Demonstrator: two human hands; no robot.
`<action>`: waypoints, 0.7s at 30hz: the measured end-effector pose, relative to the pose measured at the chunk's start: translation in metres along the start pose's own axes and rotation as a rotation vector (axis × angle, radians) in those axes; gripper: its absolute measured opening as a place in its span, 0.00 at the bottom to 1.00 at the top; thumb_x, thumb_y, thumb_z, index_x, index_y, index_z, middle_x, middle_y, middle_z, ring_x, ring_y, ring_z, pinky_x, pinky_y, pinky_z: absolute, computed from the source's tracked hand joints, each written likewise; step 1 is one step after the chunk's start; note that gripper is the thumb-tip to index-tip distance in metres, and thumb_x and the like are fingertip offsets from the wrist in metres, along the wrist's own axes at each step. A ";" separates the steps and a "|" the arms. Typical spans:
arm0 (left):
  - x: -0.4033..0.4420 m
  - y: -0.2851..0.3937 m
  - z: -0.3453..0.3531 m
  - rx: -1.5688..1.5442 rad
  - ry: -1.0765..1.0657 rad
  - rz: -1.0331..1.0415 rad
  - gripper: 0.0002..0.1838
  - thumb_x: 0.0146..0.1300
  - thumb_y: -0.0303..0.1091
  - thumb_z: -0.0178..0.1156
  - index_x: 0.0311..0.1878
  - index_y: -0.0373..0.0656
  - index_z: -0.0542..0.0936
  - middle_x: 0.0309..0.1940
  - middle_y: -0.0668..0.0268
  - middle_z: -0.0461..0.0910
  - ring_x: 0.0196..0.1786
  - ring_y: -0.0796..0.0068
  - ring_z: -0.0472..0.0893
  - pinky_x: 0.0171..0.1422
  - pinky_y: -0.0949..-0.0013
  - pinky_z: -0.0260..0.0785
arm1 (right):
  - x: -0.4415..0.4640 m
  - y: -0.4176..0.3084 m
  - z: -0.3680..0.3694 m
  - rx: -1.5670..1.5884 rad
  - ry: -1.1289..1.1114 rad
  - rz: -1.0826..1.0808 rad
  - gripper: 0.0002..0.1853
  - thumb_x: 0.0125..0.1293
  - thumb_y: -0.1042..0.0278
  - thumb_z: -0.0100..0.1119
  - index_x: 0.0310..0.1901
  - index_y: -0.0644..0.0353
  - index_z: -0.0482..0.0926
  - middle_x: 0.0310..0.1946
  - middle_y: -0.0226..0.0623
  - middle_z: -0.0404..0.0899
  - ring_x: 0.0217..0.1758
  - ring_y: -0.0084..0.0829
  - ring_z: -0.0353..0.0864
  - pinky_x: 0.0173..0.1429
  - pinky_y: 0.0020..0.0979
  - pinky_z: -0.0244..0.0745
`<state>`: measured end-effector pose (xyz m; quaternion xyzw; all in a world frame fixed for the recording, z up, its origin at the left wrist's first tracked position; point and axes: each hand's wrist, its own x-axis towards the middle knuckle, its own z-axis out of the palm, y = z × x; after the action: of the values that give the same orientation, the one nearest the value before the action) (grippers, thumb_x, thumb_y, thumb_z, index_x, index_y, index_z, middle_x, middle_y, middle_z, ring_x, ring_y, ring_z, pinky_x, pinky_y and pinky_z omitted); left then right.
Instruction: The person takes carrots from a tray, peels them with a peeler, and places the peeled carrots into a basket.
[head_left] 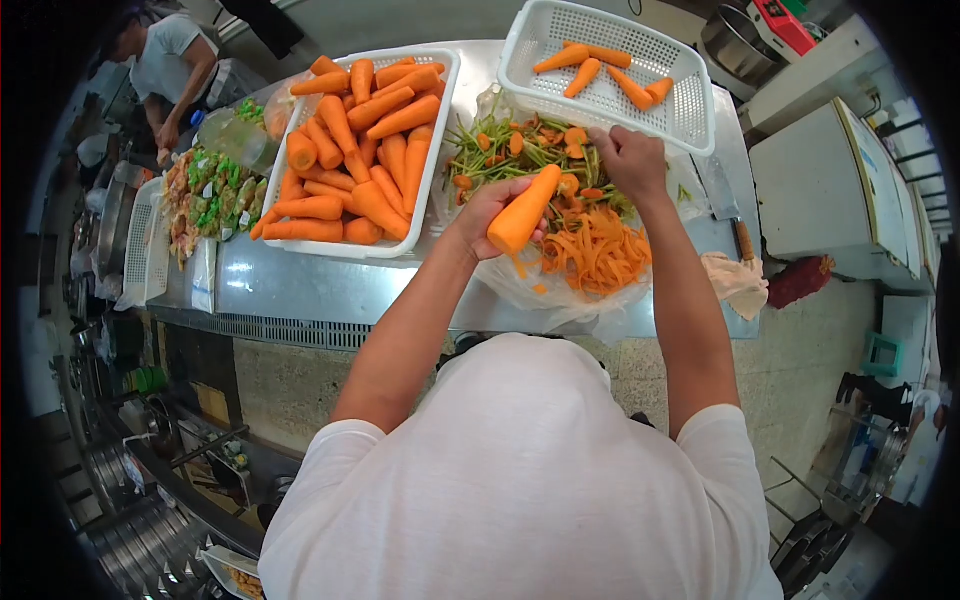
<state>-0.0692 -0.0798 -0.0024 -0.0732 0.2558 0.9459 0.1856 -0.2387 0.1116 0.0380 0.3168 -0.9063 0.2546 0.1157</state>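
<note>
My left hand [490, 215] is wrapped round a thick orange carrot [525, 210], held tilted above the table. My right hand [632, 160] is closed over the right side of a heap of green stalks and carrot tops [485, 150]; what its fingers hold, if anything, is hidden. Orange peelings [600, 250] lie just below the heap, on a clear plastic bag [540, 292]. To the left, a white basket [449, 110] is piled with whole carrots. Another white basket [600, 103], behind my right hand, holds several carrots.
A cleaver [717, 190] and a cloth [737, 283] lie at the right of the metal table [300, 290]. On the left are a heap of wrapped items [215, 185] and a bottle [235, 137]. Another person [180, 65] works at the far left. A scale [782, 28] stands at the back right.
</note>
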 end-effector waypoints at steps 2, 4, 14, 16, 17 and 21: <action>0.001 -0.004 -0.003 -0.025 0.053 0.001 0.20 0.76 0.42 0.49 0.62 0.40 0.72 0.41 0.57 0.82 0.36 0.64 0.86 0.36 0.60 0.84 | -0.017 -0.035 -0.010 0.242 -0.086 -0.128 0.23 0.67 0.47 0.62 0.21 0.55 0.78 0.14 0.36 0.76 0.20 0.43 0.76 0.38 0.48 0.68; 0.003 -0.005 0.005 -0.040 0.102 -0.008 0.19 0.76 0.42 0.50 0.62 0.41 0.72 0.42 0.55 0.82 0.39 0.63 0.86 0.34 0.62 0.84 | -0.037 -0.079 -0.010 0.276 0.006 -0.341 0.22 0.66 0.47 0.62 0.21 0.55 0.79 0.14 0.36 0.76 0.20 0.43 0.76 0.36 0.48 0.68; -0.011 0.002 0.003 -0.004 -0.114 -0.037 0.20 0.76 0.44 0.50 0.64 0.43 0.70 0.40 0.54 0.82 0.38 0.63 0.86 0.34 0.62 0.84 | -0.004 0.026 0.001 -0.021 -0.071 -0.002 0.29 0.69 0.39 0.56 0.24 0.58 0.82 0.19 0.41 0.81 0.25 0.46 0.81 0.39 0.46 0.73; -0.012 0.003 0.002 -0.096 -0.124 -0.009 0.21 0.76 0.44 0.50 0.64 0.43 0.70 0.40 0.54 0.82 0.37 0.62 0.86 0.34 0.61 0.84 | -0.004 0.040 0.004 -0.032 -0.009 0.067 0.32 0.70 0.37 0.54 0.22 0.60 0.81 0.17 0.44 0.79 0.23 0.47 0.80 0.32 0.45 0.73; -0.011 0.002 0.000 -0.079 -0.056 0.001 0.20 0.77 0.45 0.50 0.63 0.43 0.71 0.41 0.54 0.82 0.37 0.62 0.86 0.35 0.61 0.84 | -0.009 0.027 -0.001 0.051 -0.002 0.058 0.31 0.71 0.38 0.54 0.21 0.60 0.80 0.16 0.43 0.78 0.22 0.47 0.79 0.32 0.46 0.72; -0.003 -0.005 -0.013 -0.082 -0.002 -0.018 0.18 0.77 0.45 0.50 0.59 0.43 0.74 0.42 0.56 0.83 0.38 0.61 0.87 0.37 0.59 0.84 | -0.036 -0.050 -0.010 0.324 -0.101 -0.203 0.22 0.65 0.47 0.63 0.22 0.56 0.81 0.15 0.39 0.77 0.22 0.45 0.78 0.38 0.47 0.72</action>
<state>-0.0643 -0.0835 -0.0147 -0.0820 0.2161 0.9539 0.1914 -0.1788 0.1020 0.0520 0.4336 -0.8215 0.3678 0.0425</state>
